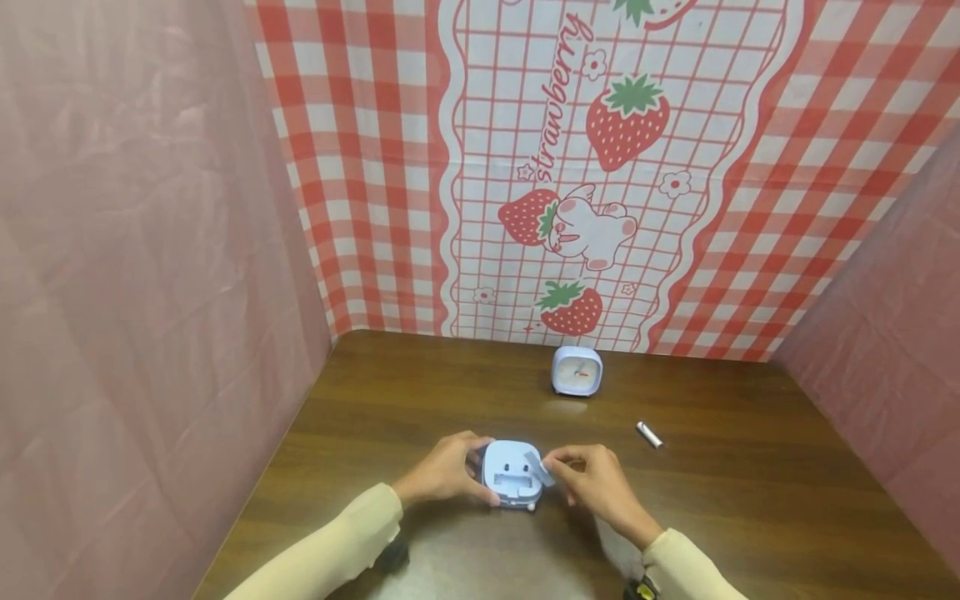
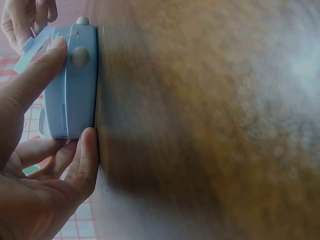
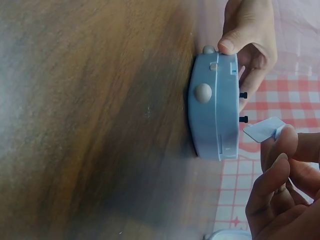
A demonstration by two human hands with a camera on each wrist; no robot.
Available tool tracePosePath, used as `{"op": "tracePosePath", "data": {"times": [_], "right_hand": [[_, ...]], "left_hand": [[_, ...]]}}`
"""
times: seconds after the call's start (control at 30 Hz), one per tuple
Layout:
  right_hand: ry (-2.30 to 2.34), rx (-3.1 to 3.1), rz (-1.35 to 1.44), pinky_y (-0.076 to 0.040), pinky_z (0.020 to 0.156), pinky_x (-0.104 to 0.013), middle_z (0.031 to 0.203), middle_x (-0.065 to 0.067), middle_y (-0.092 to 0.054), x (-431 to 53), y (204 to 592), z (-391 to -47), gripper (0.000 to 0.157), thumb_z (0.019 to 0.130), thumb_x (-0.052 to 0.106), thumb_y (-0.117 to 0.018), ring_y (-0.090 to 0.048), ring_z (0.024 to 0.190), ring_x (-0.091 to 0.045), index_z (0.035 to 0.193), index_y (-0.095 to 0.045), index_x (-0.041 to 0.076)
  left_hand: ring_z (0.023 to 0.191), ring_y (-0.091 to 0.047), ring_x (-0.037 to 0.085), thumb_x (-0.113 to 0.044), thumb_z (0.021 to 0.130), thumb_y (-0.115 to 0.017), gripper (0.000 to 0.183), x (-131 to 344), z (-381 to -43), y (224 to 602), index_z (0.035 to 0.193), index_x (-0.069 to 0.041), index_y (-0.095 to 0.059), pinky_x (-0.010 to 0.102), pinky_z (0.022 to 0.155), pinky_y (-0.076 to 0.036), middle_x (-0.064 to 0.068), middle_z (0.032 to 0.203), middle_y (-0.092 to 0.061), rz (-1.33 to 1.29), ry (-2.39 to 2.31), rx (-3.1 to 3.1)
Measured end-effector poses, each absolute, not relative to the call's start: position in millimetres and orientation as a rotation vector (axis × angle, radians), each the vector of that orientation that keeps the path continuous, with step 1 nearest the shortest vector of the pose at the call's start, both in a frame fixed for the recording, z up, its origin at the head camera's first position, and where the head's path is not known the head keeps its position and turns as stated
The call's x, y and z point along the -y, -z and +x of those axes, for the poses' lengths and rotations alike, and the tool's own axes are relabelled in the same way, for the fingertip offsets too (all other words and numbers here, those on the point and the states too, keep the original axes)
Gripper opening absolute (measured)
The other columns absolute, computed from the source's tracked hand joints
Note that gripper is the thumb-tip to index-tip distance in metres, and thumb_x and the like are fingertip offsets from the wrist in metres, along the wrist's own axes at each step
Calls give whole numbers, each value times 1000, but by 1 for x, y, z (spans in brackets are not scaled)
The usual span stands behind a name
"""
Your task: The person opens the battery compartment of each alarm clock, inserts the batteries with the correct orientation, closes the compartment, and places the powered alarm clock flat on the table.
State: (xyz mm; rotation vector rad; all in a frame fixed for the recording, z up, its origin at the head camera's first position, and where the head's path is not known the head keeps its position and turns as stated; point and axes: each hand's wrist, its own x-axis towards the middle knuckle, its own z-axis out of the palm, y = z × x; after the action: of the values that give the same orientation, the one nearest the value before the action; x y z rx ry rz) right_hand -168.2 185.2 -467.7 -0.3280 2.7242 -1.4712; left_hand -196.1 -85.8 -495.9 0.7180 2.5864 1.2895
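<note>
A pale blue alarm clock (image 1: pixel 501 452) lies face down on the wooden table, its back turned up and the battery compartment (image 1: pixel 513 482) uncovered. Two black knobs (image 3: pixel 243 119) stick out of its back, and small round feet (image 3: pixel 203 93) show along one side. My left hand (image 1: pixel 442 469) grips the clock by its left side, thumb on the near edge and fingers around the far one. Between thumb and fingertips, my right hand (image 1: pixel 600 487) pinches the thin battery cover (image 3: pixel 264 129), tilted just above the clock's right part.
Toward the back of the table (image 1: pixel 420 383) stands a second pale clock (image 1: pixel 577 372), its dial facing me. A white battery (image 1: pixel 649 434) lies to the right. A red checked strawberry cloth (image 1: pixel 555 167) hangs behind, with pink curtains (image 1: pixel 150 250) at both sides.
</note>
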Motion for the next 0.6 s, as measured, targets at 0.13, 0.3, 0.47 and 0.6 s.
{"op": "tracePosePath", "data": {"times": [0.13, 0.3, 0.47, 0.6], "right_hand": [[1484, -2706, -293, -36, 38, -22, 63, -9, -65, -188, 469, -168, 9, 94, 15, -75, -53, 43, -14, 100, -80, 11], [1506, -2684, -262, -37, 38, -22, 65, -13, -66, -191, 469, -168, 9, 94, 15, -75, -52, 43, -14, 100, -80, 11], [1505, -2683, -250, -37, 38, -22, 65, -13, -66, -193, 469, -169, 9, 93, 15, -75, -52, 43, -15, 100, -79, 10], [1487, -2686, -218, -38, 38, -23, 65, -11, -66, -197, 471, -168, 9, 93, 14, -74, -53, 43, -15, 100, -79, 10]], "left_hand": [[89, -66, 16, -28, 63, -100, 93, 86, -196, 495, 141, 1, -58, 22, 73, -56, 6, 110, -63, 709, -1280, -2588], [89, -66, 15, -28, 63, -100, 92, 86, -195, 496, 140, 1, -59, 21, 73, -56, 6, 110, -63, 713, -1275, -2593], [88, -65, 16, -26, 62, -100, 92, 86, -196, 495, 140, 1, -59, 21, 73, -56, 5, 108, -63, 711, -1288, -2590], [89, -66, 17, -26, 63, -100, 92, 85, -196, 495, 140, 1, -59, 21, 73, -56, 4, 108, -63, 715, -1294, -2582]]}}
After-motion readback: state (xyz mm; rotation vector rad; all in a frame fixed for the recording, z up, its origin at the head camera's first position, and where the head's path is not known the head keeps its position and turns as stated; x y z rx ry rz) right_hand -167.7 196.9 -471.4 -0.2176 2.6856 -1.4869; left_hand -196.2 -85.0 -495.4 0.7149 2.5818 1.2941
